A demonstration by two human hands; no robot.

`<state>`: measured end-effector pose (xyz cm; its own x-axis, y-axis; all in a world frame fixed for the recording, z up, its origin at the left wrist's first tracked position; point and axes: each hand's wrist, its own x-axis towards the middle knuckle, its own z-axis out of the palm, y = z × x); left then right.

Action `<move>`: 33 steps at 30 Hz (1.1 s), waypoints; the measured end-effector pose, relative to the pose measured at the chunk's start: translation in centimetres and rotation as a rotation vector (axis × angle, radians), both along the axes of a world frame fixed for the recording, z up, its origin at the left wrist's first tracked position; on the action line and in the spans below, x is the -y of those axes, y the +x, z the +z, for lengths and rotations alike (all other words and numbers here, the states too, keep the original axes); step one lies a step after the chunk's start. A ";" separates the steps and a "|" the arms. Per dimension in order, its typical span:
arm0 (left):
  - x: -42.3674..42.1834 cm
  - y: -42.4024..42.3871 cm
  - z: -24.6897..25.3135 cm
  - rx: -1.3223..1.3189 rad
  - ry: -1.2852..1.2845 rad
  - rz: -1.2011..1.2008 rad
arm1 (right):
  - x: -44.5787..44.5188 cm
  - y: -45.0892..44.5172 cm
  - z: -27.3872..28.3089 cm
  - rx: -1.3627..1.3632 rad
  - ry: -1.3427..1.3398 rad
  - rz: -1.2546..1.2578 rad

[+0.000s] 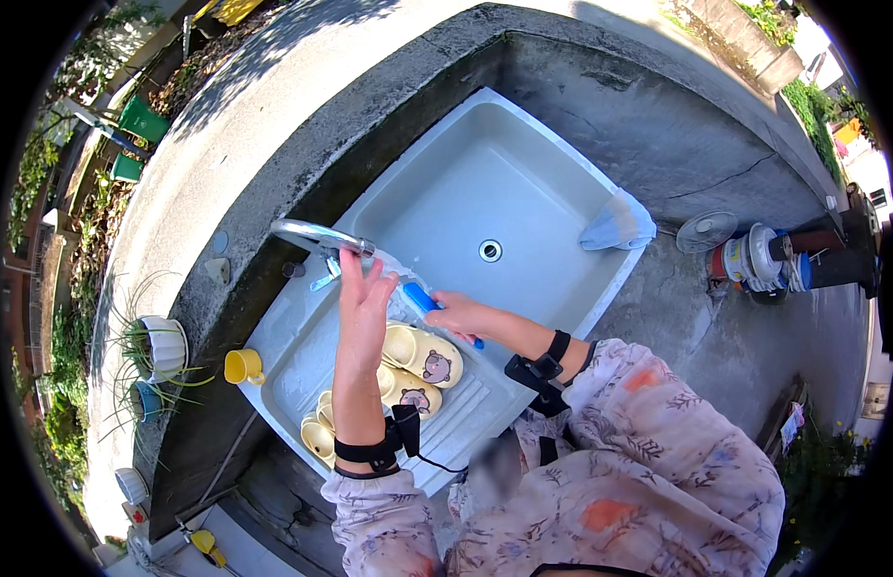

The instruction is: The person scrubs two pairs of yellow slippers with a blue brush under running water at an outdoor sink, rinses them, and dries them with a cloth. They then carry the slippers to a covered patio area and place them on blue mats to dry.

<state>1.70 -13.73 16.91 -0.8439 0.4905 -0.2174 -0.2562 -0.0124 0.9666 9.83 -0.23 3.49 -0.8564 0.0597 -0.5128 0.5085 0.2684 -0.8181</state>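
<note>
My left hand [366, 299] is raised at the tip of the curved metal faucet [324, 234], its fingers apart and nothing seen in them. To its right, my right hand [457, 315] grips a blue-handled brush [420, 297], whose bristles cannot be made out. Below the hands, a pair of pale yellow clogs with bear faces [436, 366] lies on the ribbed drainboard [454, 433] of the sink. Smaller yellow shoes [318, 436] lie beside my left forearm, partly hidden by it. The light blue basin [446, 187] has a round drain [490, 251].
A light blue cloth [619, 222] hangs over the basin's right rim. On the sink's left corner stands a yellow mug [243, 366]. Potted plants [165, 350] line the concrete ledge at left. Stacked buckets [749, 258] stand by the wall at right.
</note>
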 end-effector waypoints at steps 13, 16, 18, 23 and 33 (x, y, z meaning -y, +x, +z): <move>-4.9 -2.0 0.1 -0.018 -0.025 0.130 | -34.5 15.8 -4.4 -0.106 1.494 -0.452; -5.2 -2.0 -0.1 -0.027 -0.002 0.205 | -36.5 15.1 -5.1 0.070 1.154 -0.550; -5.5 -1.9 0.1 -0.016 -0.006 0.247 | -36.2 14.3 -4.7 0.003 1.260 -0.404; -6.4 -1.8 0.1 -0.017 -0.033 0.324 | -31.2 7.9 4.3 -0.193 1.007 -0.269; -6.4 -0.4 -0.9 0.047 0.028 0.454 | -17.9 -2.2 3.3 -0.026 -0.017 -0.166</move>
<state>1.34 -7.36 15.97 -0.9643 0.0796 -0.2524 -0.2623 -0.1597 0.9517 7.59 17.69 6.78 -0.8487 0.1929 -0.4924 0.5230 0.1682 -0.8356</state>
